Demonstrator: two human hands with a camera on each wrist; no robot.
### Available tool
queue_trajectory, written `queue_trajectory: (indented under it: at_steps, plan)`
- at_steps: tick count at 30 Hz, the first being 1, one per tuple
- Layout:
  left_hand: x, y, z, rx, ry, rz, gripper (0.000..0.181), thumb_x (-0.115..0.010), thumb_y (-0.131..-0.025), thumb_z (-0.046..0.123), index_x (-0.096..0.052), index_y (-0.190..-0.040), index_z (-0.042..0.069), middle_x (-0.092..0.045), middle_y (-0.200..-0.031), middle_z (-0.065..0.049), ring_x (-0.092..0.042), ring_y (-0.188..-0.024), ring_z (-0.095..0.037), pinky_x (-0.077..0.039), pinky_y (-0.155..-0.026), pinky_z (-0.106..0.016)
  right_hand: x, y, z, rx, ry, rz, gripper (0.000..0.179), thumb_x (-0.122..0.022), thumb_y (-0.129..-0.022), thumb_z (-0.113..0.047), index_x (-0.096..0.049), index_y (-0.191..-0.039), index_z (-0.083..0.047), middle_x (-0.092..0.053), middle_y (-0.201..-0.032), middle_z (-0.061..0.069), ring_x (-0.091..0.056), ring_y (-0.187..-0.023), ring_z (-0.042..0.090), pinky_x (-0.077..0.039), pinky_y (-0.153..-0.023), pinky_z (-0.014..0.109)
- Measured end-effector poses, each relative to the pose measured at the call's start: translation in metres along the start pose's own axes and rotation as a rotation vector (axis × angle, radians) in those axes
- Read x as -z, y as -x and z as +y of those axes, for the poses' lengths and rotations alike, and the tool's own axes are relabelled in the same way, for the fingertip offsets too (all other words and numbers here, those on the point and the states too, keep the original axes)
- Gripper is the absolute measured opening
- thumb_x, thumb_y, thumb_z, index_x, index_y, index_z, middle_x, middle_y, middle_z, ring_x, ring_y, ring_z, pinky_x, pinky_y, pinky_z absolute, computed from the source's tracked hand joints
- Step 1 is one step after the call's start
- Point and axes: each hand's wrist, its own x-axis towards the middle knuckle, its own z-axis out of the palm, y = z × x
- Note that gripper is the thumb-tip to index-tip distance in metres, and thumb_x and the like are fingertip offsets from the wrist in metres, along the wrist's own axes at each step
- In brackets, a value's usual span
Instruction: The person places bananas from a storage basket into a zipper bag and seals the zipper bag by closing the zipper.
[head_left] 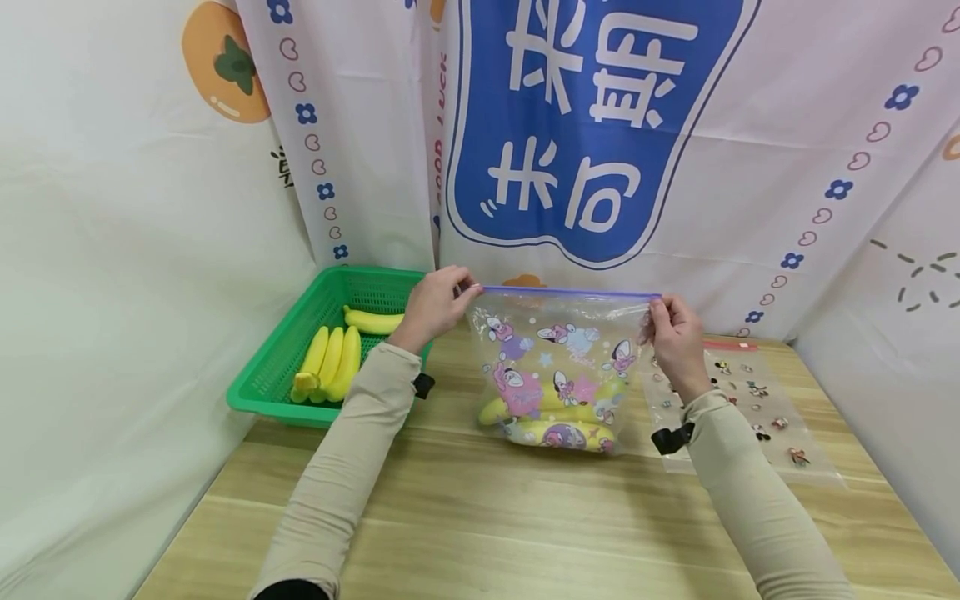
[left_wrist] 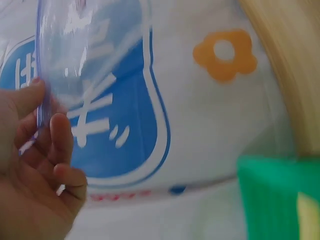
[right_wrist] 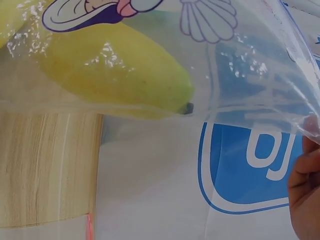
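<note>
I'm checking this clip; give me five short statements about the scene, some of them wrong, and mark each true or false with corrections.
1. The left hand and right hand hold the printed zip bag by opposite upper corners. True.
2. The printed zip bag holds nothing. False: bagged bananas show through its clear plastic.
3. Yellow bananas lie in the green basket. True.
4. The green basket stands on the right side of the table. False: it stands at the far left of the table.
5. The strip along the top of the printed zip bag is green. False: that top strip is purple.
</note>
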Motion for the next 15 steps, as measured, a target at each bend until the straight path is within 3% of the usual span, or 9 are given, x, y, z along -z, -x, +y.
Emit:
queue_trajectory:
  at_steps: [8,11,15]
  plan:
    - [-0.020,0.002,0.001,0.326,0.523,-0.017,0.017,-0.056,-0.097,0.020,-0.056,-0.105,0.005,-0.066,-0.096,-0.010,-0.059,-0.071,-0.021,-0.051,-0.065,-0.031,0.001,-0.004,0.005,-0.078,0.046,0.033,0.028,-0.048,-0.100,-0.016,-0.052,-0.098,0.012,-0.058,-0.075,0.012,-0.055,-0.053,0.014,-0.045,-0.043,0.022]
    - [-0.026,0.004,-0.002,0.380,0.580,-0.038,0.019,-0.058,-0.095,0.017,-0.057,-0.106,0.001,-0.065,-0.094,-0.014,-0.059,-0.073,-0.021,-0.052,-0.073,-0.038,0.000,-0.006,0.006,-0.117,0.049,0.036,0.027,-0.049,-0.099,-0.018,-0.053,-0.099,0.009,-0.059,-0.078,0.011,-0.055,-0.053,0.013,-0.047,-0.044,0.021]
    - [-0.035,0.007,-0.008,0.416,0.549,-0.093,0.018,-0.058,-0.095,0.015,-0.062,-0.105,0.000,-0.062,-0.092,-0.013,-0.057,-0.073,-0.017,-0.051,-0.077,-0.040,0.002,-0.009,0.015,-0.151,0.040,0.023,0.026,-0.050,-0.099,-0.019,-0.054,-0.099,0.007,-0.061,-0.082,0.011,-0.056,-0.054,0.014,-0.048,-0.044,0.022]
